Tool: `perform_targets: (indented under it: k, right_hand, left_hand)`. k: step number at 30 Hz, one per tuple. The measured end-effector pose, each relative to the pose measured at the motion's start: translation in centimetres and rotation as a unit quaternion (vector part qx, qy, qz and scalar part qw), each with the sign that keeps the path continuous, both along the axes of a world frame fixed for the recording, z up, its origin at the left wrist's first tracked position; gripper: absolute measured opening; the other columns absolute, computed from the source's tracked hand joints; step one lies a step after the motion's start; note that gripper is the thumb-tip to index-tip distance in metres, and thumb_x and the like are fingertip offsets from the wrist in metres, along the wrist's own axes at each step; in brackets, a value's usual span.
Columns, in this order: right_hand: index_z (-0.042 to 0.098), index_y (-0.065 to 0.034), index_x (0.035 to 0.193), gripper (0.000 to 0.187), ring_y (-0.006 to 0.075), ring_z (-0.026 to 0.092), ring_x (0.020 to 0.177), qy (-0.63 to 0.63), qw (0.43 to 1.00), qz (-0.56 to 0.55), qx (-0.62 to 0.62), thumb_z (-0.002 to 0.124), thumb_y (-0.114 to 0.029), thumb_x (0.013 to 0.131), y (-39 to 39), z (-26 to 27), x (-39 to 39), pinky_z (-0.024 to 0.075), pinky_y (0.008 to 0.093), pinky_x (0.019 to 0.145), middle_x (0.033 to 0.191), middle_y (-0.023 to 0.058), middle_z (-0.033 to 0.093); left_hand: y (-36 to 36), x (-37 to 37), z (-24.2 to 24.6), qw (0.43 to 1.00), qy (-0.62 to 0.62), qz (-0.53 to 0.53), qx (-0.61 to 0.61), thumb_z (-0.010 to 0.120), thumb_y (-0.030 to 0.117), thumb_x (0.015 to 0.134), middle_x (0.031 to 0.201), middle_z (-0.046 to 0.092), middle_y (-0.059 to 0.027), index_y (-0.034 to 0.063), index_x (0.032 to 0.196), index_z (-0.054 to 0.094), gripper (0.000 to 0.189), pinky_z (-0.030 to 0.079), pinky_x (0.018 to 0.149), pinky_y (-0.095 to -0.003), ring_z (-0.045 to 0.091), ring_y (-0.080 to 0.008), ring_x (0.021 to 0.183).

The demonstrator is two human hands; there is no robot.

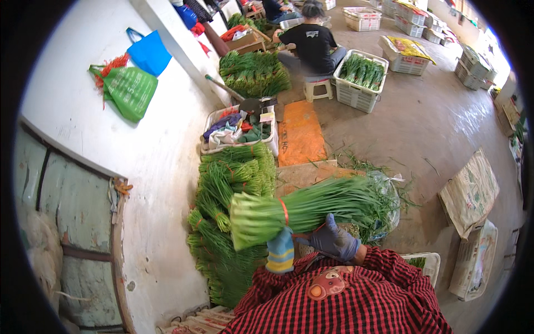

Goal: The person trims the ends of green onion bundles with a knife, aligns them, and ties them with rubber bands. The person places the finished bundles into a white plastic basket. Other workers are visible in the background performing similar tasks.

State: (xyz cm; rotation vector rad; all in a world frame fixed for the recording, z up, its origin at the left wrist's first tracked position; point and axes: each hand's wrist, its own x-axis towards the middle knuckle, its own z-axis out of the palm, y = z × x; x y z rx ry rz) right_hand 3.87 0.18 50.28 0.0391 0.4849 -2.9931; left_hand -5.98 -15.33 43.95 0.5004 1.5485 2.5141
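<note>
A large bundle of Chinese chives (288,208) lies across in front of me, pale cut ends to the left, leaf tips to the right. An orange-red band (284,212) circles it near the stem ends. My left hand (280,250), its glove or sleeve cuff striped blue and yellow, is under the stem end, supporting it; the bundle hides its fingers. Below the leaves is my right hand (336,241) in a purple-blue glove, thumb raised and apart. A thin red strand shows by its fingers; whether it is gripped is unclear.
Banded chive bundles (225,179) are stacked along the white wall (162,217) at left. Beyond stands a crate of cloths and bags (275,140). Loose leaves and clear plastic (390,200) lie at right. A person (311,46) sits ahead beside a filled crate (354,100).
</note>
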Motion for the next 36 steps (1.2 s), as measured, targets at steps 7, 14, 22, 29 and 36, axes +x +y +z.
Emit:
perform_targets:
  k: [7,14,22,29,36]
  right_hand:
    - [0.048,-0.004,0.143,0.064,0.0251,0.06,0.122,-0.12,0.977,-0.165,0.054,0.061,-0.048,0.098,7.3,5.6,-2.8,0.0487,0.0403,0.106,0.139,0.0097,0.059]
    - [0.049,0.0014,0.136,0.069,0.0217,0.065,0.11,-0.029,0.854,-0.222,0.47,0.081,-0.029,0.084,7.8,13.3,-6.1,0.0502,0.0343,0.099,0.123,0.0126,0.066]
    - [0.056,-0.0017,0.126,0.058,0.0299,0.064,0.108,-0.011,0.545,-0.317,0.776,0.083,-0.029,0.081,9.8,12.4,-3.5,0.0503,0.0374,0.091,0.114,0.018,0.067]
    - [0.067,-0.0078,0.096,0.017,0.0318,0.067,0.084,0.054,0.438,-0.223,0.869,0.076,-0.011,0.081,5.1,10.9,1.0,0.0547,0.0405,0.071,0.091,0.0107,0.069]
    - [0.064,-0.0096,0.085,0.01,0.0324,0.066,0.075,0.059,0.307,-0.16,0.936,0.07,-0.013,0.078,5.9,8.6,-0.5,0.0514,0.043,0.059,0.077,0.0108,0.064]
  left_hand:
    - [-4.5,-7.0,6.3,0.957,-0.141,-0.211,-0.141,0.065,0.009,0.096,0.124,0.065,-0.0184,-0.0022,0.13,0.056,0.037,0.053,0.103,-0.0414,0.063,-0.0298,0.118]
    - [5.5,-5.7,10.5,0.955,-0.033,-0.293,-0.014,0.076,0.003,0.08,0.129,0.06,-0.0157,-0.0002,0.14,0.049,0.066,0.052,0.097,-0.0384,0.062,-0.0268,0.114]
    - [8.2,-3.2,7.9,0.962,-0.208,-0.155,0.089,0.068,-0.003,0.087,0.12,0.064,-0.0072,0.0016,0.13,0.057,0.045,0.057,0.091,-0.0336,0.065,-0.0186,0.104]
    - [9.9,-3.1,6.3,0.954,-0.276,-0.084,0.08,0.077,0.001,0.085,0.106,0.071,-0.0046,0.0032,0.119,0.067,0.035,0.06,0.082,-0.0296,0.07,-0.017,0.091]
    - [10.6,-2.6,5.1,0.943,-0.308,-0.115,0.058,0.079,0.001,0.083,0.109,0.071,-0.0061,0.0022,0.12,0.066,0.039,0.062,0.082,-0.0309,0.071,-0.0171,0.091]
